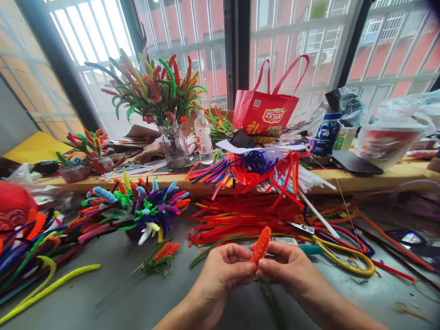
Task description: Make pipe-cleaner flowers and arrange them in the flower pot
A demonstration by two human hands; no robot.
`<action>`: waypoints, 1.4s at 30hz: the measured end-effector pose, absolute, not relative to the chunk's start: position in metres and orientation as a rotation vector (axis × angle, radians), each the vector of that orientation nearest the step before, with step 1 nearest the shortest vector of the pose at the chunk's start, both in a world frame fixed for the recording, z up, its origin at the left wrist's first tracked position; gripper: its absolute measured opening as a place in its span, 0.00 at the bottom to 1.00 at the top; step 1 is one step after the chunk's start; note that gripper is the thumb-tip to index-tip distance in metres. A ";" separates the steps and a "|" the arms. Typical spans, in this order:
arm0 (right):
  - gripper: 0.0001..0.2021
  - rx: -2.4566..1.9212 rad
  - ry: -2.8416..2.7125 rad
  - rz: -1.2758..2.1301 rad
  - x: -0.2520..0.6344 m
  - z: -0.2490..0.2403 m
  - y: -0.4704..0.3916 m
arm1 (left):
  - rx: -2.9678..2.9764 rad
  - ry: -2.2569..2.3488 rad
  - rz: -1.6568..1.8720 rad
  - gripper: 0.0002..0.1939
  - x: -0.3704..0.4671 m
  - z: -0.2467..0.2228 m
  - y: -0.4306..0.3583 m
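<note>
Both hands, left hand [227, 270] and right hand [283, 265], pinch the base of one upright, slightly tilted orange fuzzy bud-shaped piece [261, 245], fingertips closed on it from either side. It sits above the grey work surface [137, 300], front centre. Exact fingertip contact hidden behind thumbs. Blurred dark green strand [271, 305] below the hands; can't tell if it joins the piece.

Just behind: pile of red fuzzy stems [237, 215], partly covered by the hands. Right of it, scissors with yellow loop handles [360, 268], blades partly buried among stems. Left of the hands: small orange-and-green fuzzy flower [164, 255] lying flat, its thin stem blurred out. Further left, long yellow-green fuzzy stems [58, 286], cut off at frame edge. Red balloon-like object [13, 206], also cut off, can't identify.
</note>
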State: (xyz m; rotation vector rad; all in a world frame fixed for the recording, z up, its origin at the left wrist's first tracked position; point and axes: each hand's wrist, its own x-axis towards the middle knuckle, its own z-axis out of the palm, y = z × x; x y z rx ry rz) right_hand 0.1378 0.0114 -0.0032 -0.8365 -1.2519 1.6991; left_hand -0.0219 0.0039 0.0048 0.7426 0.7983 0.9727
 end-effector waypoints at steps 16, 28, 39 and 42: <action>0.14 -0.904 -1.275 1.583 0.136 -0.006 0.008 | 0.730 0.782 0.814 0.14 -0.021 0.002 0.001; 0.16 -0.948 -1.306 1.625 0.135 0.002 0.010 | 0.926 0.759 0.772 0.15 -0.024 0.000 0.005; 0.14 -0.937 -1.279 1.551 0.123 0.012 0.010 | 0.931 0.822 0.896 0.12 -0.028 0.011 0.004; 0.13 -0.896 -1.291 1.597 0.117 0.020 0.012 | 0.922 0.783 0.954 0.12 -0.032 0.014 0.006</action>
